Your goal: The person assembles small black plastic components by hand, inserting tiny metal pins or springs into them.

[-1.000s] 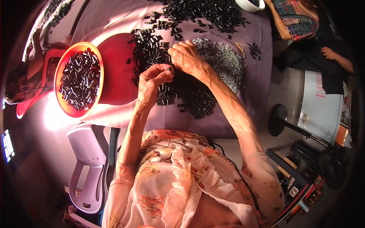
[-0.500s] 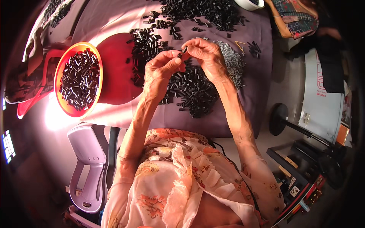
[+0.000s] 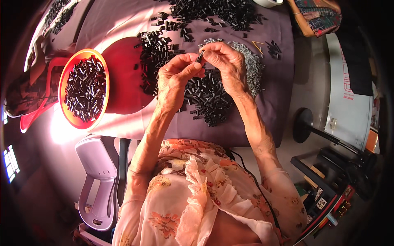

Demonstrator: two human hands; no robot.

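Apparently partway, left hand (image 3: 175, 76) and right hand (image 3: 228, 65) pinched a small black cylindrical piece (image 3: 199, 58) upper-centre, round orange plastic basin (image 3: 76, 60) left-frame well filled, loose black pile (image 3: 210, 100) mid-frame outstanding.

A mauve-clothed table (image 3: 276, 107) carries heaps of black tubular pieces (image 3: 210, 102). Small silvery pieces (image 3: 255, 69) and a thin yellow V-shape (image 3: 257, 47) lie there too.

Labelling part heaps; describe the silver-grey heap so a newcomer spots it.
On the mauve tablecloth, find the wearer's right hand. Partly hidden behind it and spreading rightward lies the heap of small silver-grey pieces, pale, unlike the neighbouring heaps of black pieces.
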